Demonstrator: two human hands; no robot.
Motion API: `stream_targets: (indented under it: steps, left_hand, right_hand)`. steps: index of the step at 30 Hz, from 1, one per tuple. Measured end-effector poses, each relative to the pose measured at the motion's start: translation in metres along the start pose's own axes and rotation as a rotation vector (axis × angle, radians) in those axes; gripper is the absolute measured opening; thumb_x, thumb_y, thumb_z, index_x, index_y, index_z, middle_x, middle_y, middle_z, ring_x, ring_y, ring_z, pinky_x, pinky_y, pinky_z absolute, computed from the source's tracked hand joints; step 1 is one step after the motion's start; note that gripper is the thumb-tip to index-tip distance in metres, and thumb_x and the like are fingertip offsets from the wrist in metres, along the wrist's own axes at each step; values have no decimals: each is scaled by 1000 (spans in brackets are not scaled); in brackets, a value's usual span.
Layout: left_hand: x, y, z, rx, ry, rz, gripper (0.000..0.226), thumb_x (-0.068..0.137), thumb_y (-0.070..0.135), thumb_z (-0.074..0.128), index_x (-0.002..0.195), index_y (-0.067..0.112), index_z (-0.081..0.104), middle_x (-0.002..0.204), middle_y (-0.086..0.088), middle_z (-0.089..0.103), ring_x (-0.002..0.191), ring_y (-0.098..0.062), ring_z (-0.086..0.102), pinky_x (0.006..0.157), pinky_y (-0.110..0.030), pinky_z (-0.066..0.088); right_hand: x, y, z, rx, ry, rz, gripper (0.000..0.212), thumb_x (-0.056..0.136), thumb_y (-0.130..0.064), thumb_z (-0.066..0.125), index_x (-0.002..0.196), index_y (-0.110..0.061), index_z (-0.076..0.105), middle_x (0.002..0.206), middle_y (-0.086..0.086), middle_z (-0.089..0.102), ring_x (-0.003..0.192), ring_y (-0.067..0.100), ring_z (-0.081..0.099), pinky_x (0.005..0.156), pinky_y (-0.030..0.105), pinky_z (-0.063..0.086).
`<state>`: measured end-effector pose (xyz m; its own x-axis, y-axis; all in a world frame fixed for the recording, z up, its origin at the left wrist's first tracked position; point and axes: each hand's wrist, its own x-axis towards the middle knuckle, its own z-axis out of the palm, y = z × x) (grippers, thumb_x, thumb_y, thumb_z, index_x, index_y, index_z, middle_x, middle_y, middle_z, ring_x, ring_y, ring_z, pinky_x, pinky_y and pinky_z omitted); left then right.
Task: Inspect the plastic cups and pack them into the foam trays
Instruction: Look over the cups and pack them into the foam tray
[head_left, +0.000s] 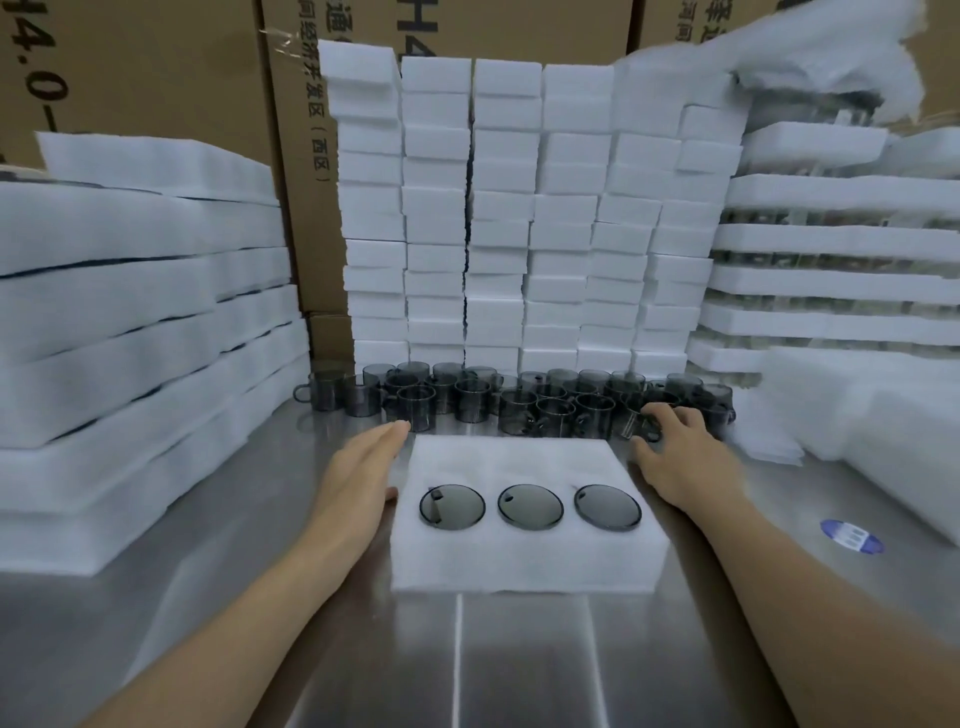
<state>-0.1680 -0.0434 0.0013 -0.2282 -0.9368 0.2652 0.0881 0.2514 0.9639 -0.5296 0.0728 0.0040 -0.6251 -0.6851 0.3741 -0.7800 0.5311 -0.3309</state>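
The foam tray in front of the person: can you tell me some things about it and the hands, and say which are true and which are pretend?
1. The foam tray holds three dark cups. True.
2. The tray's far row is full. False: it looks bare.
3. The right hand reaches into the loose cups. True.
4. The left hand holds a cup. False: it lies flat and open beside the tray.
5. The loose cups are bright red. False: smoky grey.

white matt foam tray (524, 566), fibrous | smoky translucent glossy plastic cups (470, 400) | brushed reflective steel table (519, 665) | matt brown cardboard boxes (156, 67)
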Motion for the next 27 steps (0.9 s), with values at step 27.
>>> stream_targets:
  steps: [27]
  left_hand:
    - [-69, 62, 19, 726, -8, 770, 62, 93, 27, 75, 149, 34, 51, 137, 14, 60, 129, -11, 54, 107, -38, 50]
  right_hand:
    - [-122, -70, -83, 351, 289, -518, 26, 91, -43, 69, 104, -32, 49, 104, -16, 53, 77, 21, 59, 66, 39, 50]
